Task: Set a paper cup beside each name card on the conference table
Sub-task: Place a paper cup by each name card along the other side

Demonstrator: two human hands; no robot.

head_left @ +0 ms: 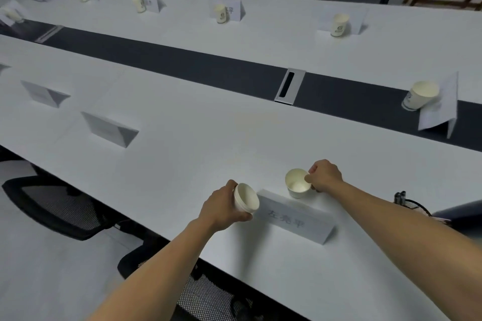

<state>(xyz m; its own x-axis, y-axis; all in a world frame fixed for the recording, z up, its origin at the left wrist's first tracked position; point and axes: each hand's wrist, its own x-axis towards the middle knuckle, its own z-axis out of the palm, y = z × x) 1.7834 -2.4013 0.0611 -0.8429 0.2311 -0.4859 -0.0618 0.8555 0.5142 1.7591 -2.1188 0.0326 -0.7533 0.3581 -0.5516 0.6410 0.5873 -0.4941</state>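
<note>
On the white conference table (182,143) a folded name card (297,216) stands near the front edge. My right hand (324,176) pinches the rim of a paper cup (297,184) that stands upright just behind the card. My left hand (224,207) grips another paper cup, or a stack of them (246,199), tilted toward me at the card's left end. Two more name cards (109,129) (43,92) stand to the left with no cup beside them.
Along the far side several name cards each have a cup, such as the cup (339,25). A cup (420,95) and card sit at the right end on the dark centre strip (182,62). A cable port (289,86) lies in that strip. Black chairs (60,206) stand below the near edge.
</note>
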